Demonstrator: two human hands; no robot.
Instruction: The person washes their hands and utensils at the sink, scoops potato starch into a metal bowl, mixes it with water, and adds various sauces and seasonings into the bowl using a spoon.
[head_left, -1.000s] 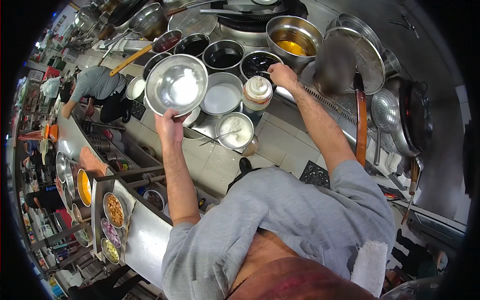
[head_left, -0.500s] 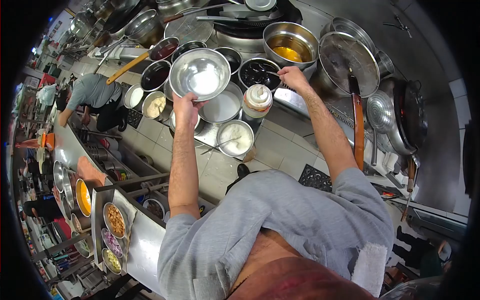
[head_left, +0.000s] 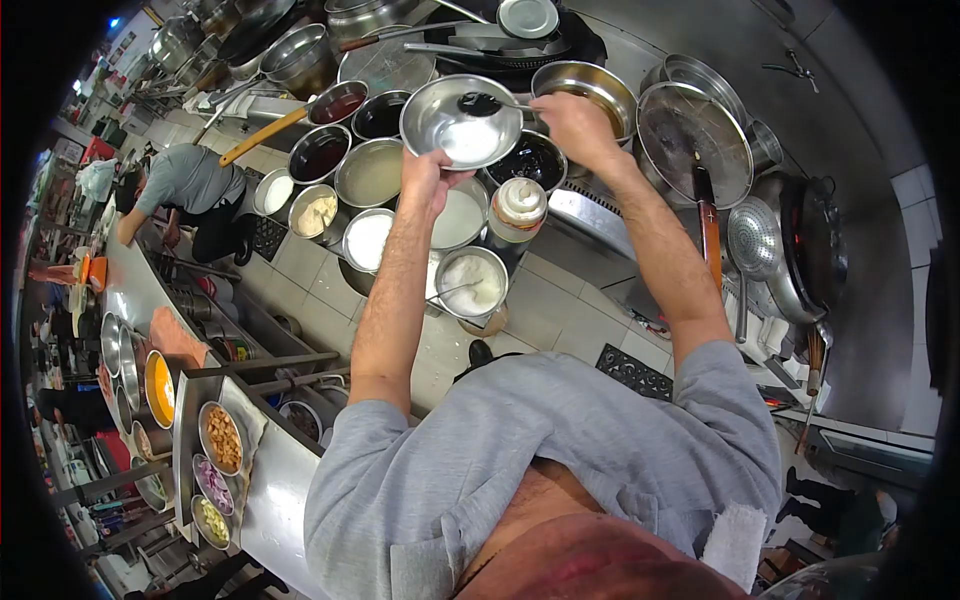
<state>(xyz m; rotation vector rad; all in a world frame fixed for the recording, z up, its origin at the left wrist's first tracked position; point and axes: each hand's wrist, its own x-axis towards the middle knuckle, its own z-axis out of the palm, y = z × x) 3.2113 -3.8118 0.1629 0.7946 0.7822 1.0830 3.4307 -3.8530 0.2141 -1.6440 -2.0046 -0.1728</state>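
My left hand (head_left: 430, 182) grips the near rim of a shiny steel bowl (head_left: 440, 125), held up above the containers. My right hand (head_left: 578, 125) is closed round the handle of a spoon (head_left: 520, 106). Black, glossy sauce (head_left: 479, 103) fills the spoon's head, which is over the inside of the bowl. Just below and to the right stands a pot of black sauce (head_left: 530, 165), partly covered by the bowl. A squeeze bottle with a whitish top (head_left: 521, 203) stands in front of that pot. Beside it is a tin of white powder (head_left: 470, 283) with a spoon in it.
Tins of white powder (head_left: 368, 240), pale paste (head_left: 316, 212) and dark red liquid (head_left: 320, 152) crowd the left. A strainer with a wooden handle (head_left: 694, 140) and a perforated ladle (head_left: 754, 238) lie right. Another person (head_left: 185, 190) bends at the far left.
The spoon has come up out of the black sauce pot and over the bowl, carrying sauce. My left hand has shifted the bowl right, towards the spoon.
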